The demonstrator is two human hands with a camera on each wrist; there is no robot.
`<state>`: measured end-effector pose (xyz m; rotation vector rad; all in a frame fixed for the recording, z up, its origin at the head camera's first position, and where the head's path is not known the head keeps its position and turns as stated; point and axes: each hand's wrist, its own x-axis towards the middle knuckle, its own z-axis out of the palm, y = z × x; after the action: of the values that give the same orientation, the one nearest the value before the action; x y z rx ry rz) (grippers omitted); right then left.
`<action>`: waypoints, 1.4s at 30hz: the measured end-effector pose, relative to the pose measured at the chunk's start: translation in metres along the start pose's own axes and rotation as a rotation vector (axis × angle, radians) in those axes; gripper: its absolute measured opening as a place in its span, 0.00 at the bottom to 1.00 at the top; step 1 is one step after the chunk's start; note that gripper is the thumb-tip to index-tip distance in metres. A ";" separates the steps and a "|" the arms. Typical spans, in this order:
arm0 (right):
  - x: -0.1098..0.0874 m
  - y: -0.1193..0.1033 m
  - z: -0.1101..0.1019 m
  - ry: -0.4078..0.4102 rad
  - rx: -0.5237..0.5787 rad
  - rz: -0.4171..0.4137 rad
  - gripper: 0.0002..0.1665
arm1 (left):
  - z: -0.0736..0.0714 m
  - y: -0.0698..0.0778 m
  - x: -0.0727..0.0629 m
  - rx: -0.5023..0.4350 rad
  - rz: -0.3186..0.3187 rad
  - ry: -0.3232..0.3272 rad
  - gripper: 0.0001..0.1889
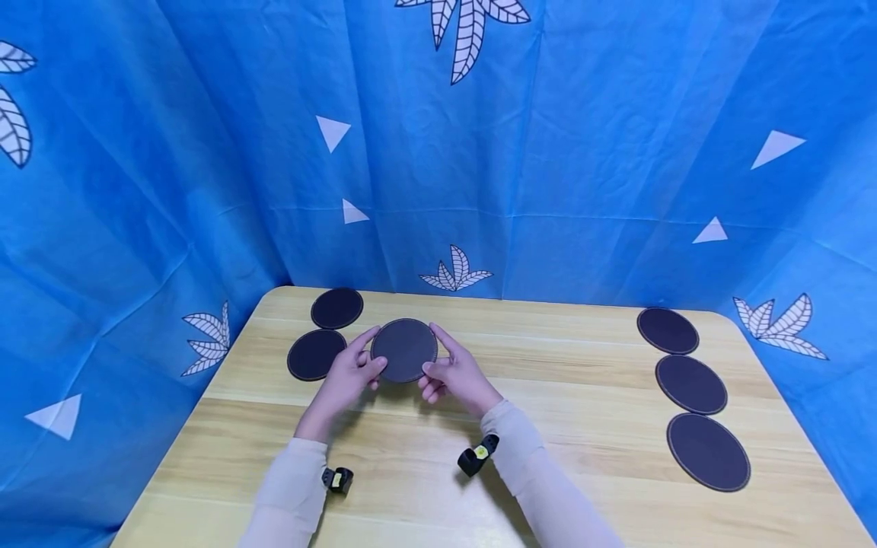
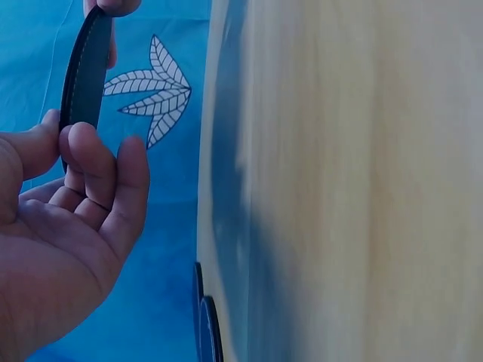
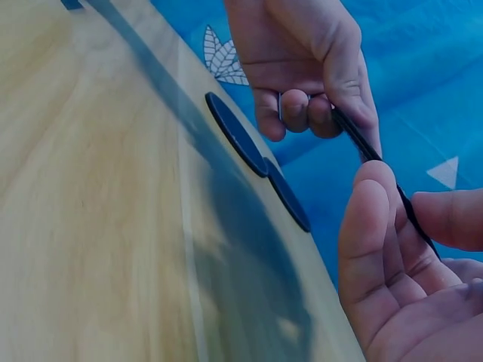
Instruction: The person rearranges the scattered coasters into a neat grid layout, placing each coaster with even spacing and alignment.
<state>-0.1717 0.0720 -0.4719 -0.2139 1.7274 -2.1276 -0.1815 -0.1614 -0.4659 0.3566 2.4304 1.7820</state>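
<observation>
Both hands hold one round black coaster with a stitched rim, raised above the table. My left hand pinches its left edge, thumb on the near face and fingers behind. On the opposite edge, my right hand grips the same way. The left wrist view shows the coaster nearly edge-on, tilted up off the wood. Seen from the right wrist, its thin dark edge runs between the two hands. Just beyond the left hand lie two more black coasters, a nearer one and a farther one.
Three black coasters form a line along the table's right side: a far one, a middle one and a near one. A blue curtain with leaf prints hangs around the wooden table. Each wrist wears a small black camera.
</observation>
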 end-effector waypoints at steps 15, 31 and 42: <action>-0.005 -0.005 -0.036 0.074 0.003 -0.028 0.47 | 0.034 0.010 0.030 -0.034 -0.018 0.001 0.33; -0.011 -0.011 -0.050 0.091 0.010 -0.034 0.47 | 0.050 0.015 0.039 -0.075 -0.032 0.002 0.33; -0.015 -0.014 -0.064 0.134 0.022 -0.026 0.48 | 0.064 0.020 0.050 -0.074 -0.021 -0.022 0.32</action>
<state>-0.1833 0.1380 -0.4712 -0.0900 1.7829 -2.2238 -0.2134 -0.0833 -0.4638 0.3407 2.3368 1.8439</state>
